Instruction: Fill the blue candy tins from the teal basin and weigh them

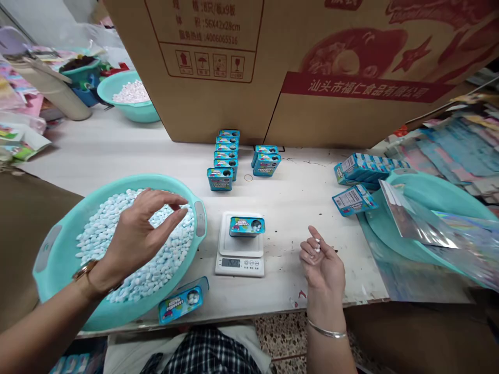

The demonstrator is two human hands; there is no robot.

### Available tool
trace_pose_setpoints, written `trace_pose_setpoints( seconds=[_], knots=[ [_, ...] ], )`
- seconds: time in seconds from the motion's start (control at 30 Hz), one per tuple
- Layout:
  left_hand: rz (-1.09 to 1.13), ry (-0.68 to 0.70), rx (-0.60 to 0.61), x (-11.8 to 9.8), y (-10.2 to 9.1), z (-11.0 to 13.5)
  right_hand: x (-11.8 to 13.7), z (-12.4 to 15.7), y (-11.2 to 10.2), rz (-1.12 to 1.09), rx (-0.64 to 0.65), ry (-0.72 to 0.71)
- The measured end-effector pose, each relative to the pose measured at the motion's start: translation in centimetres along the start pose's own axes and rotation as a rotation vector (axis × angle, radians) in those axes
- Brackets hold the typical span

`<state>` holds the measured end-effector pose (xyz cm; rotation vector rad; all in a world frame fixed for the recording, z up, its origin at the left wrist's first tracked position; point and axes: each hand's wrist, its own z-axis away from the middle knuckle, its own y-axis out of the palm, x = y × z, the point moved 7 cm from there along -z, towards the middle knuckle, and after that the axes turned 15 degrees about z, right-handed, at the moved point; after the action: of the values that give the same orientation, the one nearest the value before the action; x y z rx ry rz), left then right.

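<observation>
A cardboard box [234, 93] walls the table [288, 208] behind the scale [238, 249]. Left of the scale, one candy-filled basin [58, 249] reaches the front edge; the left hand [142, 236] hovers over it, loosely curled, empty. Right of the scale, over bare table, the right hand [323, 262] cups two candies [317, 244]. One tin [247, 226] tops the scale.

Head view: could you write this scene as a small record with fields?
left hand: fingers pinched, above the candies in the teal basin
right hand: palm up, a few pieces at the fingertips
scale: carries one blue tin
table: more tins in rows by the cardboard box
</observation>
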<state>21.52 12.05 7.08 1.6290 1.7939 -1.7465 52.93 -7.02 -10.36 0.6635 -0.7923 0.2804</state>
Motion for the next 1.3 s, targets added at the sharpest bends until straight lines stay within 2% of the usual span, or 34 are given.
trace_pose_setpoints(
  seconds=[0.13, 0.33, 0.47, 0.63, 0.73, 0.8, 0.87, 0.97, 1.03, 1.1, 1.17, 1.3],
  knots=[
    [-0.009, -0.060, 0.035, 2.2, 0.0, 1.8, 0.1, 0.0, 1.2, 0.015, 0.044, -0.004],
    [-0.007, -0.035, 0.089, 2.5, 1.6, 2.7, 1.4, 0.7, 3.7, 0.215, 0.084, -0.126],
    [-0.009, 0.003, 0.138, 2.0, 3.3, 3.0, 2.3, 1.5, 5.7, 0.481, 0.120, -0.263],
    [0.018, 0.049, 0.197, 1.0, 5.4, 3.2, 3.4, 3.8, 10.8, 0.965, 0.228, -0.529],
    [0.013, 0.057, 0.216, 0.8, 5.7, 3.4, 3.1, 5.2, 14.1, 1.289, 0.351, -0.726],
    [-0.001, 0.059, 0.214, 0.8, 5.3, 3.6, 3.1, 5.7, 14.9, 1.384, 0.395, -0.805],
    [-0.015, 0.062, 0.201, 0.8, 4.5, 3.8, 4.5, 5.5, 13.7, 1.282, 0.268, -0.803],
    [-0.034, 0.049, 0.167, 1.0, 3.0, 4.0, 7.7, 5.0, 9.4, 0.781, -0.014, -0.737],
    [-0.039, 0.039, 0.141, 1.1, 2.2, 3.8, 8.5, 4.2, 6.5, 0.433, -0.064, -0.639],
    [-0.036, 0.036, 0.131, 0.9, 2.0, 3.5, 7.5, 2.9, 4.5, 0.203, -0.020, -0.463],
    [-0.032, 0.048, 0.131, 0.5, 2.1, 3.1, 5.5, 1.8, 2.8, 0.058, 0.023, -0.278],
    [-0.025, 0.088, 0.163, -0.8, 3.0, 2.2, 1.5, 0.6, 0.0, -0.113, 0.033, -0.074]
  ],
)
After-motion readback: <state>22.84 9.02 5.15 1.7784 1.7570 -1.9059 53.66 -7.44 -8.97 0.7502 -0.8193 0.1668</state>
